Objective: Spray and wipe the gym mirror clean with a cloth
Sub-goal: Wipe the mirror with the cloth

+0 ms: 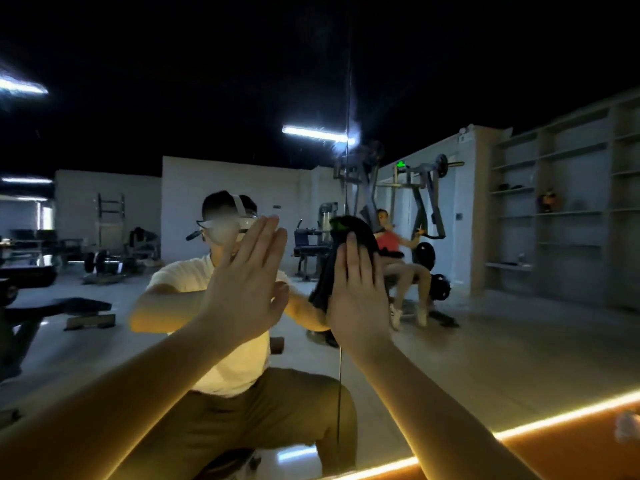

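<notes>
The gym mirror fills the view in front of me and reflects the room. My right hand lies flat with straight fingers, pressing a dark cloth against the glass near the vertical seam between two panels. The cloth sticks out above and to the left of the fingers. My left hand is raised beside it, fingers straight and together, at or very near the glass, holding nothing. No spray bottle is in view.
A lit orange strip runs along the mirror's bottom edge at lower right. A pale blurred object sits at the right edge. The reflection shows me crouching, weight machines, benches, shelving and another person seated on a machine.
</notes>
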A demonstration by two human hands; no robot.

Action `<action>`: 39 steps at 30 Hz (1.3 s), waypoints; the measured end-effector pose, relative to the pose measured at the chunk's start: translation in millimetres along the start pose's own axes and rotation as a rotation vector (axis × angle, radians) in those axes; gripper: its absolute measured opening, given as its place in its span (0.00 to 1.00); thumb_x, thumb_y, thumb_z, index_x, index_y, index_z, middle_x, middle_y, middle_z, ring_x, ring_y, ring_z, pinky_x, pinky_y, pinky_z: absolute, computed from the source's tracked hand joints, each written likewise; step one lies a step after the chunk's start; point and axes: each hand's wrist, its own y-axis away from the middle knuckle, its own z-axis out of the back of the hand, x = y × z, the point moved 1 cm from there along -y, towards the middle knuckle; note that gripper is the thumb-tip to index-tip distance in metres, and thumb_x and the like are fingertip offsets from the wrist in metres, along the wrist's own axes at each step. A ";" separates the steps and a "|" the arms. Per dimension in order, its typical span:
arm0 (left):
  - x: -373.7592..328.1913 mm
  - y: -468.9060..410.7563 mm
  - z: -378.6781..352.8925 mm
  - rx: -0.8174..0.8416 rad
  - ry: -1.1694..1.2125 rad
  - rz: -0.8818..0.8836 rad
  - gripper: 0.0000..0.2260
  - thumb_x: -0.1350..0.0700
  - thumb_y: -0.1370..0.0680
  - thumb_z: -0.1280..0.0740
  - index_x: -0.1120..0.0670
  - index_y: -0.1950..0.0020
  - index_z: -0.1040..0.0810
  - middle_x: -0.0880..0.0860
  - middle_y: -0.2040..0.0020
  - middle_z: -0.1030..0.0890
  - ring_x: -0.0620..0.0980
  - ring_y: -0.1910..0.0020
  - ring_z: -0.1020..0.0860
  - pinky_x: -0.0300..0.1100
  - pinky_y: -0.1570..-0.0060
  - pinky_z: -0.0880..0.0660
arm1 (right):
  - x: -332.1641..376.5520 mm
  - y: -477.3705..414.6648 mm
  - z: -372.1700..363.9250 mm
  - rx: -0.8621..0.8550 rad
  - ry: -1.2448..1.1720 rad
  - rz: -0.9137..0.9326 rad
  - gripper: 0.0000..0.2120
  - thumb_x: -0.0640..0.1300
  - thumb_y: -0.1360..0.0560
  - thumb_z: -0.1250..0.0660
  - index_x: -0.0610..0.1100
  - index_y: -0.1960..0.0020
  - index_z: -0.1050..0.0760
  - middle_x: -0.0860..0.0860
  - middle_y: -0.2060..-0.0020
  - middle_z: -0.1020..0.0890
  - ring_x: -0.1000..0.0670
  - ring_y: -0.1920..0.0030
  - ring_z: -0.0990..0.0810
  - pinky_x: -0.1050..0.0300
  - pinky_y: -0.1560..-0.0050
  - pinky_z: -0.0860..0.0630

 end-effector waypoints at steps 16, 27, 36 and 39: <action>-7.0 -91.3 3.6 -0.133 -0.064 0.131 0.35 0.43 0.21 0.36 0.63 0.19 0.35 0.64 0.19 0.37 0.63 0.19 0.39 0.65 0.21 0.44 | -43.2 -221.3 71.8 -0.292 -0.122 0.048 0.36 0.61 0.14 0.58 0.38 0.16 0.57 0.37 0.17 0.54 0.39 0.17 0.55 0.42 0.18 0.53; -37.0 -139.6 -5.6 -0.189 -0.029 0.248 0.41 0.33 0.17 0.51 0.64 0.17 0.44 0.63 0.16 0.45 0.60 0.16 0.48 0.59 0.18 0.54 | -194.0 -184.0 21.8 -0.285 -0.106 -0.116 0.38 0.63 0.16 0.64 0.38 0.16 0.57 0.39 0.17 0.52 0.41 0.17 0.53 0.42 0.17 0.52; -34.0 -134.8 -8.6 -0.135 -0.105 0.235 0.49 0.25 0.20 0.58 0.64 0.16 0.48 0.63 0.15 0.49 0.59 0.15 0.52 0.63 0.18 0.51 | -232.5 -168.6 22.8 -0.161 -0.245 -0.255 0.41 0.54 0.25 0.55 0.35 0.17 0.56 0.39 0.17 0.55 0.41 0.17 0.57 0.44 0.17 0.57; -31.9 -132.4 -8.1 -0.141 -0.107 0.228 0.48 0.25 0.20 0.57 0.64 0.16 0.49 0.63 0.15 0.50 0.59 0.15 0.52 0.62 0.18 0.51 | -176.8 -183.5 29.6 -0.251 -0.249 -0.214 0.38 0.55 0.21 0.58 0.38 0.16 0.58 0.39 0.17 0.56 0.41 0.17 0.58 0.42 0.17 0.56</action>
